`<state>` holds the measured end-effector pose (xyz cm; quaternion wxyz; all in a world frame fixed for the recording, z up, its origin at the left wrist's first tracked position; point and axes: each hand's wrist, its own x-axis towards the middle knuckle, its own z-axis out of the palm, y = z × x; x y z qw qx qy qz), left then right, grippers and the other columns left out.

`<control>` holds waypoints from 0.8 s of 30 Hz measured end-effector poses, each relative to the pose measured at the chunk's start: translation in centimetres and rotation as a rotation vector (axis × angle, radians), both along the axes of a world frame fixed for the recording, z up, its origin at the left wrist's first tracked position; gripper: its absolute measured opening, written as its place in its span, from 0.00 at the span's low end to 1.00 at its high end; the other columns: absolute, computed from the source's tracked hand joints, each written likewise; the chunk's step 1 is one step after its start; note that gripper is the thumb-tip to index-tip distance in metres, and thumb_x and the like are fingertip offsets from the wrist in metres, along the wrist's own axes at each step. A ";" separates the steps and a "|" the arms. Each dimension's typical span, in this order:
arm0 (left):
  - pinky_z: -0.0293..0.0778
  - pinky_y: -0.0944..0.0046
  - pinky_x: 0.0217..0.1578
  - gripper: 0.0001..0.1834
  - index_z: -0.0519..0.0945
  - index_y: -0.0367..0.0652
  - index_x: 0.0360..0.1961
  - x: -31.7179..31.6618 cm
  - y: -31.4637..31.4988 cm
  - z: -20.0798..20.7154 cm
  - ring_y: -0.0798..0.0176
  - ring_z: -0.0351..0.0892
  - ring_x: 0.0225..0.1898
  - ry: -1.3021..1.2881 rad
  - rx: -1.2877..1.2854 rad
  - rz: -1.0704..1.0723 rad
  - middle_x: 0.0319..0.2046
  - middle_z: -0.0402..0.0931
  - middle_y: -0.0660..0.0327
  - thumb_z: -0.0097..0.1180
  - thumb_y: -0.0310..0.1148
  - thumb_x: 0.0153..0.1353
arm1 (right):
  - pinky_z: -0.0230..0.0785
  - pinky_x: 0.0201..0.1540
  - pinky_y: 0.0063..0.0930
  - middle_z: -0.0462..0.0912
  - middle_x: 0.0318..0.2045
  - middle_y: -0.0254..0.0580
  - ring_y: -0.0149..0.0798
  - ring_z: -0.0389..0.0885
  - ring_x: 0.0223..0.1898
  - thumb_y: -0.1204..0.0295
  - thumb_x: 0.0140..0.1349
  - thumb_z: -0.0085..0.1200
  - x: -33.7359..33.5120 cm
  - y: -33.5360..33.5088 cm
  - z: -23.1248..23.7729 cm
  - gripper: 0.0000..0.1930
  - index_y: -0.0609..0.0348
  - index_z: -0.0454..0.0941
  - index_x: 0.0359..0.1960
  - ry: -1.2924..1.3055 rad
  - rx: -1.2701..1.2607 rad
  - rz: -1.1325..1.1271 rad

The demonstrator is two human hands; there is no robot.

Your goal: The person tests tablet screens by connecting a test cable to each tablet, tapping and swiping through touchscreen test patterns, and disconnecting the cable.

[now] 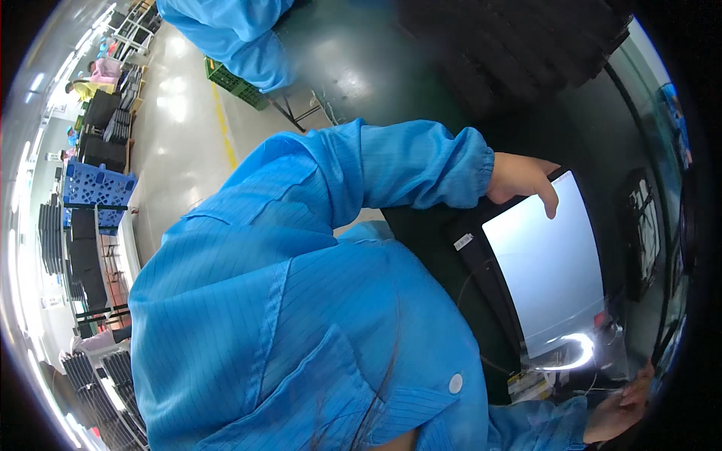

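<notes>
A flat display panel point(545, 259) with a bright white face and dark border lies tilted on the dark bench. At its upper corner my left hand point(524, 180) grips the edge, with one digit over the white face. Beyond the panel's lower end is my right hand point(620, 406), its fingers drawn together; whatever they hold is too dim to make out. Clear plastic film point(613, 342) with a small red tab point(599, 319) lies at that lower end, close to my right hand. A bright curved reflection crosses the panel there.
A black item with a white label point(463, 242) sits beside the panel. Dark stacked pieces point(519, 52) cover the far bench. A black tray-like object point(641, 233) stands at right. Another person's blue sleeve point(241, 37), a green crate point(235, 81) and blue crates point(98, 184) are to the left.
</notes>
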<state>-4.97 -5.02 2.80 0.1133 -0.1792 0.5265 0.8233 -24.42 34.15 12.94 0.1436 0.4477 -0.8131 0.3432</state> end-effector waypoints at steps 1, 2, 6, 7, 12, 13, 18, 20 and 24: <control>0.56 0.52 0.59 0.42 0.55 0.36 0.60 -0.1 0.0 -0.1 0.46 0.57 0.59 -0.006 -0.004 -0.014 0.59 0.57 0.48 0.61 0.24 0.42 | 0.62 0.54 0.41 0.75 0.42 0.52 0.45 0.73 0.45 0.54 0.68 0.31 -0.1 0.0 0.4 0.25 0.64 0.73 0.38 -0.154 -0.134 0.168; 0.56 0.52 0.59 0.42 0.55 0.37 0.60 -0.1 -0.1 -0.1 0.46 0.57 0.59 0.028 0.017 -0.034 0.59 0.57 0.48 0.61 0.24 0.42 | 0.62 0.50 0.44 0.76 0.33 0.50 0.45 0.74 0.37 0.53 0.67 0.31 0.0 -0.5 0.5 0.26 0.64 0.75 0.32 -0.304 -0.304 0.457; 0.57 0.54 0.58 0.41 0.56 0.37 0.60 0.3 0.2 0.4 0.49 0.58 0.59 0.058 0.031 0.014 0.59 0.58 0.49 0.62 0.27 0.43 | 0.63 0.37 0.43 0.70 0.13 0.41 0.41 0.67 0.21 0.46 0.67 0.24 3.6 -3.9 1.0 0.34 0.59 0.70 0.13 -0.238 -0.361 0.378; 0.65 0.55 0.55 0.36 0.63 0.36 0.56 0.3 0.3 0.7 0.51 0.69 0.54 0.045 0.002 0.053 0.54 0.67 0.49 0.62 0.28 0.44 | 0.63 0.35 0.42 0.69 0.12 0.40 0.41 0.66 0.20 0.46 0.67 0.23 4.6 -5.0 1.1 0.35 0.59 0.70 0.14 -0.191 -0.336 0.365; 0.67 0.59 0.53 0.30 0.68 0.37 0.54 0.3 0.6 2.0 0.54 0.69 0.54 0.019 0.115 0.171 0.56 0.66 0.50 0.55 0.45 0.56 | 0.63 0.28 0.35 0.64 0.11 0.38 0.39 0.63 0.17 0.57 0.69 0.30 8.6 -9.2 1.5 0.27 0.59 0.74 0.19 -0.117 -0.275 0.431; 0.67 0.59 0.53 0.29 0.68 0.37 0.54 0.3 0.8 2.2 0.55 0.69 0.54 0.009 0.117 0.210 0.56 0.66 0.49 0.53 0.48 0.58 | 0.58 0.60 0.40 0.73 0.50 0.51 0.46 0.70 0.55 0.51 0.66 0.29 9.3 -9.2 2.9 0.27 0.63 0.74 0.41 -0.463 -0.018 0.491; 0.68 0.58 0.51 0.30 0.69 0.38 0.53 -0.1 1.1 2.1 0.56 0.73 0.48 -0.033 0.246 0.267 0.53 0.69 0.50 0.45 0.54 0.61 | 0.51 0.61 0.52 0.64 0.58 0.50 0.53 0.59 0.60 0.55 0.58 0.45 12.9 -14.0 -1.4 0.19 0.52 0.75 0.45 0.112 0.214 0.337; 0.69 0.57 0.49 0.31 0.70 0.39 0.52 -0.5 1.2 1.7 0.57 0.74 0.46 0.016 0.257 0.240 0.51 0.71 0.50 0.41 0.56 0.62 | 0.47 0.61 0.57 0.61 0.58 0.49 0.53 0.55 0.62 0.60 0.49 0.56 13.9 -15.4 -3.1 0.20 0.52 0.75 0.44 0.147 0.291 0.236; 0.72 0.57 0.44 0.32 0.74 0.40 0.47 -1.3 1.6 0.6 0.59 0.77 0.40 0.116 0.293 0.187 0.44 0.76 0.51 0.35 0.59 0.63 | 0.50 0.62 0.49 0.60 0.61 0.47 0.56 0.55 0.62 0.69 0.43 0.62 14.3 -16.6 -4.3 0.27 0.54 0.72 0.50 0.111 0.465 0.218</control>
